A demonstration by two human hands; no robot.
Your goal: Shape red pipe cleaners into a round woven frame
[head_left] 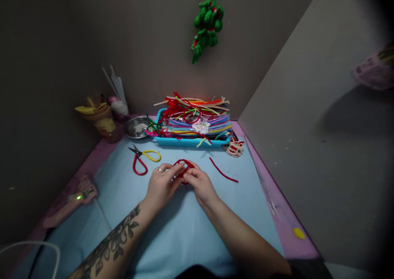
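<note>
My left hand [161,184] and my right hand [199,183] meet over the light blue mat [178,229], both pinching a bent red pipe cleaner [184,166] that loops between the fingertips. A ring shows on a left-hand finger. Another red pipe cleaner [223,171] lies loose on the mat just right of my right hand. Scissors [142,159] with one red and one yellow handle rest to the left of my left hand.
A blue tray [187,141] piled with coloured pipe cleaners stands at the back. Beside it sit a metal dish [137,127], a cup [103,121], and a small white and red figure [234,146]. A pink glue gun [72,201] lies left. A green ornament [207,22] hangs on the wall.
</note>
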